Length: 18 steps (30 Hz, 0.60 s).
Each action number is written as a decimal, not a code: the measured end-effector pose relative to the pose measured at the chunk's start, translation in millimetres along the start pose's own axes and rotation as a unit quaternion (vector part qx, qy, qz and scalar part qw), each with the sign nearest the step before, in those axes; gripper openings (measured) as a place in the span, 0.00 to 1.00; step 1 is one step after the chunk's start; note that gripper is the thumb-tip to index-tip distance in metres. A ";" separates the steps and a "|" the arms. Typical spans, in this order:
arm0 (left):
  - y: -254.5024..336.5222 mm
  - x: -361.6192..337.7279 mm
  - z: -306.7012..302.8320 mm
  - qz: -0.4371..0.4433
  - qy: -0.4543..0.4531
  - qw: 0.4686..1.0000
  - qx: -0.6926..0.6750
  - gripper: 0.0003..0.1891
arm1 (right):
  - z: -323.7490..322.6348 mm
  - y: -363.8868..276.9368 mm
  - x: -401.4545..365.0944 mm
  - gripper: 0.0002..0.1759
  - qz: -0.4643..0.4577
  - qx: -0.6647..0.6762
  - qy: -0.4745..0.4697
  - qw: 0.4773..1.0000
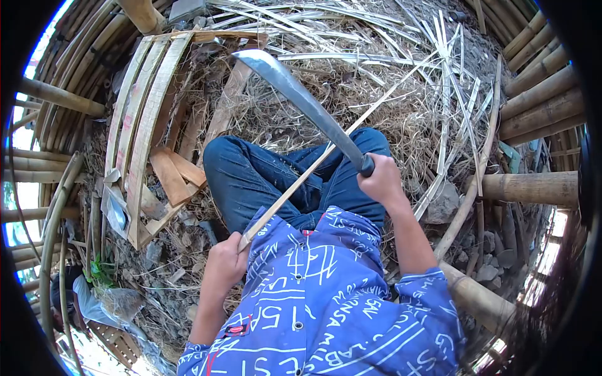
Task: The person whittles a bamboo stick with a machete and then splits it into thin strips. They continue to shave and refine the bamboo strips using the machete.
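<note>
My right hand [382, 182] is closed around the dark handle of a machete [301, 100]. Its broad, curved blade points up and to the left, out past my knees. In my left hand [224, 262], at my left side, is the near end of a long, thin bamboo strip [291, 189]. The strip slants up to the right across my lap, and the machete's blade crosses it near the handle. Beyond my legs, the strip's far end reaches over the shavings.
Fibrous shavings [401, 119] and split bamboo strips [448, 94] cover the ground ahead. A slatted wooden pallet [141, 119] lies at left, with wood blocks [172, 175] beside it. Bamboo poles [533, 190] wall both sides. A rock [441, 202] sits at right; another person [88, 297] is at lower left.
</note>
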<state>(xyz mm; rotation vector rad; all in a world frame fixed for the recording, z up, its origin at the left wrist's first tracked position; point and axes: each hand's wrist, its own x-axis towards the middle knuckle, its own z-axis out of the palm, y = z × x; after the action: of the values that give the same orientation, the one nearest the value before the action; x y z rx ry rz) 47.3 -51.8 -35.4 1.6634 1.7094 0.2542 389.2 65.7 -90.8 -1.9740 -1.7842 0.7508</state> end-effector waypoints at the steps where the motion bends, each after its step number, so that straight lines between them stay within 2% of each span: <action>1: 1.3 -0.3 0.8 0.003 -0.003 1.000 0.003 0.12 | -1.9 2.7 2.6 0.10 -0.012 -0.003 0.006 1.000; 6: 4.6 -1.6 3.9 0.003 -0.009 1.000 -0.006 0.11 | -11.6 0.6 10.0 0.09 -0.035 -0.050 0.030 0.998; 14: 0.7 -9.0 -5.2 -0.004 0.012 1.000 -0.005 0.11 | -14.7 3.4 24.3 0.08 -0.010 -0.078 0.006 0.997; 17: -5.3 -14.2 -7.6 -0.019 0.008 1.000 0.012 0.09 | -15.2 13.3 29.8 0.10 -0.015 -0.131 -0.012 0.991; 18: -9.8 -17.7 -10.4 -0.032 0.003 0.999 0.026 0.09 | -15.6 23.1 33.9 0.10 0.006 -0.119 0.025 0.993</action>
<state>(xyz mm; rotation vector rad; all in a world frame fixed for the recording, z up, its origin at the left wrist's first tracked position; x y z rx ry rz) 31.6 -66.3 -27.6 1.6431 1.7856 0.1857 418.8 97.5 -97.1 -2.1345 -1.9086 0.5070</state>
